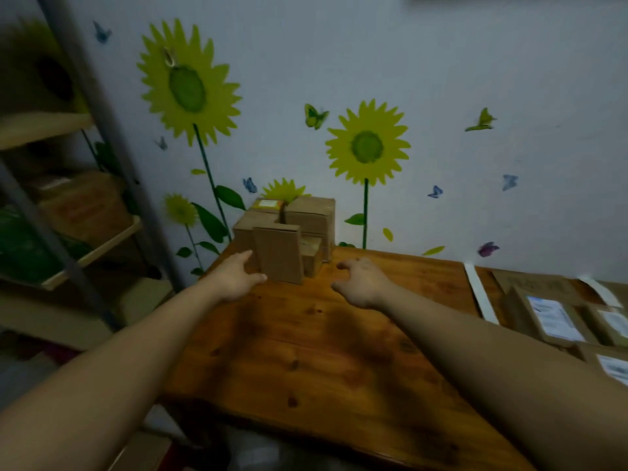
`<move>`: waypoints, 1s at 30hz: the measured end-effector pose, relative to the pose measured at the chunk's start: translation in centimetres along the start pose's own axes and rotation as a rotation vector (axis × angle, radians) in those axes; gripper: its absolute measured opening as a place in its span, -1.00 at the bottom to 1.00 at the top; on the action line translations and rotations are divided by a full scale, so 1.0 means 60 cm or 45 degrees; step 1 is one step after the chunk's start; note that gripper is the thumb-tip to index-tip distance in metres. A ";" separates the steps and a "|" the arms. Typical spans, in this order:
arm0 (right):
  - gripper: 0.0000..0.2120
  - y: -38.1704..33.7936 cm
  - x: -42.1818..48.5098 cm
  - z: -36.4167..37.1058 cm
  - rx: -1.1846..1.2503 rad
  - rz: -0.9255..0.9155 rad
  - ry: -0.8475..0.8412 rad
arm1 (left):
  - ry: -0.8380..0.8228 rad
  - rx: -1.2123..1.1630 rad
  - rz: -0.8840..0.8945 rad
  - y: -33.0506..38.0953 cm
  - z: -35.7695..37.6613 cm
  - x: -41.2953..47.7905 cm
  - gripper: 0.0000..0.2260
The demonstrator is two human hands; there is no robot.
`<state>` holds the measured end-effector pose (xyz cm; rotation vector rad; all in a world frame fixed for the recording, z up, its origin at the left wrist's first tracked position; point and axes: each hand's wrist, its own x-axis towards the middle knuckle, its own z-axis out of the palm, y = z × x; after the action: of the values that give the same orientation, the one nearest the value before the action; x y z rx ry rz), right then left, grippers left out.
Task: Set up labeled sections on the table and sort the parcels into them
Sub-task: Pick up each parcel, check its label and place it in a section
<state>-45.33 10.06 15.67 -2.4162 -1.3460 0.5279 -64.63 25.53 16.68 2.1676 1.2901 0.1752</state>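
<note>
A cluster of several brown cardboard parcels (289,232) stands at the far left corner of the wooden table (306,362), against the wall. The front parcel (279,253) stands upright. My left hand (238,275) is open just left of that front parcel, fingers spread, thumb close to its base. My right hand (362,282) hovers open to the right of the cluster, fingers curled loosely, touching nothing. A white tape strip (481,294) runs across the table on the right. Beyond it lie flat parcels with white labels (552,317).
A metal shelving rack (68,232) with boxes and green bags stands to the left of the table. The wall behind carries sunflower and butterfly stickers. A second white strip (599,292) lies at the far right.
</note>
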 end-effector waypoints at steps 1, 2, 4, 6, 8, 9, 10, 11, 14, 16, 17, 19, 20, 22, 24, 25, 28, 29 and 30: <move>-0.44 -0.013 0.018 0.005 -0.005 -0.006 -0.005 | 0.009 -0.006 -0.003 -0.012 -0.008 0.017 -0.30; -0.44 -0.023 0.038 0.009 -0.011 -0.012 -0.010 | 0.015 -0.012 -0.011 -0.023 -0.014 0.034 -0.30; -0.45 -0.039 0.082 0.017 -0.025 -0.029 -0.016 | 0.012 -0.017 -0.028 -0.038 -0.019 0.071 -0.30; -0.44 -0.048 0.131 0.024 -0.015 -0.042 -0.018 | 0.009 -0.016 -0.039 -0.043 -0.019 0.115 -0.30; -0.40 -0.052 0.189 0.034 0.021 -0.050 -0.026 | 0.022 -0.014 -0.041 -0.042 -0.018 0.166 -0.29; -0.38 -0.052 0.220 0.039 0.039 -0.059 -0.027 | 0.027 -0.004 -0.033 -0.040 -0.016 0.192 -0.29; -0.35 -0.054 0.252 0.044 0.052 -0.063 -0.028 | 0.032 0.018 -0.014 -0.037 -0.014 0.219 -0.29; -0.32 -0.057 0.283 0.048 0.064 -0.058 -0.031 | 0.036 0.064 0.016 -0.034 -0.013 0.248 -0.29; -0.22 -0.065 0.370 0.062 0.103 -0.034 -0.060 | 0.051 0.324 0.078 -0.028 -0.007 0.328 -0.25; -0.17 -0.071 0.417 0.075 0.137 -0.066 -0.094 | 0.028 0.456 0.121 -0.027 -0.001 0.376 -0.23; -0.15 -0.073 0.436 0.083 0.155 -0.085 -0.108 | -0.005 0.475 0.127 -0.027 0.004 0.397 -0.22; -0.16 -0.075 0.464 0.097 0.133 -0.120 -0.138 | -0.101 0.483 0.112 -0.029 0.013 0.429 -0.20; -0.21 -0.075 0.473 0.102 0.098 -0.138 -0.152 | -0.138 0.494 0.105 -0.031 0.019 0.440 -0.22; -0.40 -0.073 0.480 0.108 0.075 -0.173 -0.165 | -0.127 0.527 0.113 -0.038 0.029 0.451 -0.34; -0.55 -0.071 0.473 0.108 0.105 -0.206 -0.165 | -0.102 0.528 0.159 -0.044 0.030 0.449 -0.52; -0.59 -0.070 0.464 0.107 0.114 -0.219 -0.165 | -0.138 0.515 0.191 -0.047 0.028 0.446 -0.58; -0.63 -0.071 0.425 0.097 0.065 -0.236 -0.154 | -0.294 0.497 0.333 -0.051 0.016 0.424 -0.71; -0.62 -0.073 0.408 0.092 0.048 -0.221 -0.138 | -0.304 0.512 0.383 -0.050 0.011 0.411 -0.72; -0.61 -0.076 0.389 0.086 0.032 -0.193 -0.120 | -0.295 0.522 0.433 -0.048 0.006 0.397 -0.72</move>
<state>-39.75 32.91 9.45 -2.2718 -1.5373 0.6202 -54.35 46.26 10.35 2.6538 0.8753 -0.2218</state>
